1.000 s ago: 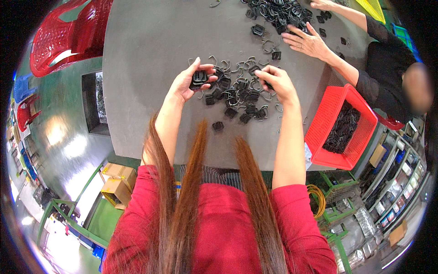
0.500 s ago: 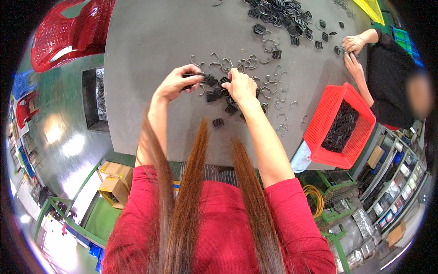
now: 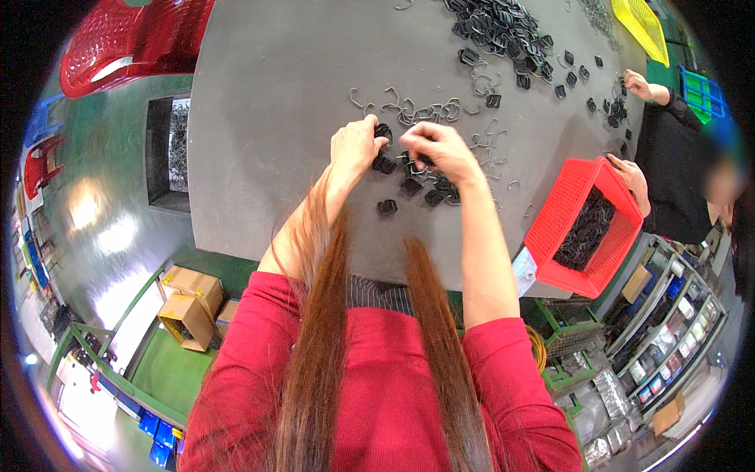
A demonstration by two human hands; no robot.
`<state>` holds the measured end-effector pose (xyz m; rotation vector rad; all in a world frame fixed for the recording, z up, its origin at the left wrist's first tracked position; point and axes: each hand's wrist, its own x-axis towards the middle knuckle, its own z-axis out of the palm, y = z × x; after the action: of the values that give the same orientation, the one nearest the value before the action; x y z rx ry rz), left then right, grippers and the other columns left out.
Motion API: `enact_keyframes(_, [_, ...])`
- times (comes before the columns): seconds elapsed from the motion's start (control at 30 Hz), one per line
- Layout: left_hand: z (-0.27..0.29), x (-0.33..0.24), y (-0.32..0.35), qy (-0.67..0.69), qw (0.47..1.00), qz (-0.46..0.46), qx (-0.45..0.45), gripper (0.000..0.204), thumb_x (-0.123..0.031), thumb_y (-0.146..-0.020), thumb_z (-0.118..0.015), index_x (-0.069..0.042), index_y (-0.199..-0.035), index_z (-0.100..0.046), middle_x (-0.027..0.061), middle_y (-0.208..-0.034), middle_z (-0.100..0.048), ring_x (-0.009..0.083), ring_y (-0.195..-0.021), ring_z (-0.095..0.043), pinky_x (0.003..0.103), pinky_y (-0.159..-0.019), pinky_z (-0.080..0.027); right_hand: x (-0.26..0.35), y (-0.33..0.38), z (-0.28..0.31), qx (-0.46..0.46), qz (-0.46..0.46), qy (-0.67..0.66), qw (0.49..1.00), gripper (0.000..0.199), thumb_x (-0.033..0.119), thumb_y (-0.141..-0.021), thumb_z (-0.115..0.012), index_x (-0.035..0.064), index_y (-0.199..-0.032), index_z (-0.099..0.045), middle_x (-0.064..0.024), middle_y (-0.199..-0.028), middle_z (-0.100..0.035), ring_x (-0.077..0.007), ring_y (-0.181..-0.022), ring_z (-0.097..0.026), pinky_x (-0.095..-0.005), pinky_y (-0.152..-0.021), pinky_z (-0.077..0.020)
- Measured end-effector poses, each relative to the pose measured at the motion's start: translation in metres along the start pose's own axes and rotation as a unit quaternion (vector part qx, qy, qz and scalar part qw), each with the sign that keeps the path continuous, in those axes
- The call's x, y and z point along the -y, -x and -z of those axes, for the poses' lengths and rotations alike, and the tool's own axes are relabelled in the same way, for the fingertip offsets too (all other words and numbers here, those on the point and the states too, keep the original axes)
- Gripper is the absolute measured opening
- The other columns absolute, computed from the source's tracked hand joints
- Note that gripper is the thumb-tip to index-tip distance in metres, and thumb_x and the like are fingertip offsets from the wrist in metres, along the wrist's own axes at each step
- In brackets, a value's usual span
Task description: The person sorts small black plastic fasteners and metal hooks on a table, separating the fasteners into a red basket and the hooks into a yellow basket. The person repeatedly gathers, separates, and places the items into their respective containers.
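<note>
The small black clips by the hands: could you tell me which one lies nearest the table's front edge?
The lone black clip lying apart, below the left hand.

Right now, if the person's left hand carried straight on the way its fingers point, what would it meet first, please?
Probably the bent wire hooks scattered on the grey table just beyond the left hand, though height above the table is unclear.
</note>
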<state>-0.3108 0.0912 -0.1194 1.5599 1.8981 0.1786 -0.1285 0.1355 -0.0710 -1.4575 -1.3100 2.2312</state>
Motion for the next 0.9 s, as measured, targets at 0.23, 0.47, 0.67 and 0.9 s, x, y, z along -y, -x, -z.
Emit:
enact_keyframes(0.23, [0.033, 0.053, 0.015, 0.366, 0.925, 0.050, 0.088, 0.022, -0.027, -0.082, -0.067, -0.006, -0.087, -0.064, -0.0017, -0.070, -0.060, 0.0059, -0.062, -0.051, 0.022, -0.055, -0.041, -0.026, -0.010, -0.077, -0.134, -0.044, 0.548, 0.825, 0.044, 0.031, -0.072, -0.073, 0.0090, -0.105, -0.056, -0.0157, -0.083, -0.067, -0.0311, -0.087, -0.065, -0.0422, -0.075, -0.0505])
enact_keyframes(0.47, [0.069, 0.060, 0.059, 0.568, 0.801, 0.136, 0.129, 0.018, -0.029, -0.086, -0.063, -0.012, -0.089, -0.060, -0.0021, -0.076, -0.059, 0.0055, -0.062, -0.056, 0.018, -0.046, -0.037, -0.034, 0.024, -0.030, -0.129, -0.096, -0.045, 0.986, 0.022, 0.021, -0.078, -0.071, 0.0044, -0.092, -0.068, -0.0004, -0.063, -0.060, -0.0066, -0.051, -0.053, -0.0231, -0.044, -0.0434])
enact_keyframes(0.67, [0.032, -0.025, 0.062, 0.561, 0.793, 0.154, 0.184, 0.021, -0.031, -0.085, -0.063, -0.012, -0.091, -0.059, -0.0001, -0.084, -0.062, 0.0078, -0.066, -0.060, 0.022, -0.049, -0.043, -0.054, 0.102, 0.027, -0.260, -0.074, -0.135, 0.953, 0.019, 0.026, -0.081, -0.068, 0.0094, -0.091, -0.066, 0.0034, -0.063, -0.056, -0.0044, -0.047, -0.049, -0.0189, -0.041, -0.0303])
enact_keyframes(0.9, [-0.060, -0.251, 0.074, 0.526, 0.791, 0.023, 0.313, 0.025, -0.026, -0.088, -0.057, -0.005, -0.100, -0.058, 0.0070, -0.088, -0.061, 0.0185, -0.075, -0.063, 0.030, -0.059, -0.052, -0.069, 0.246, 0.111, -0.521, 0.032, -0.114, 0.845, 0.020, 0.025, -0.083, -0.064, 0.0061, -0.090, -0.065, -0.0005, -0.067, -0.062, -0.0075, -0.050, -0.055, -0.0217, -0.042, -0.0372])
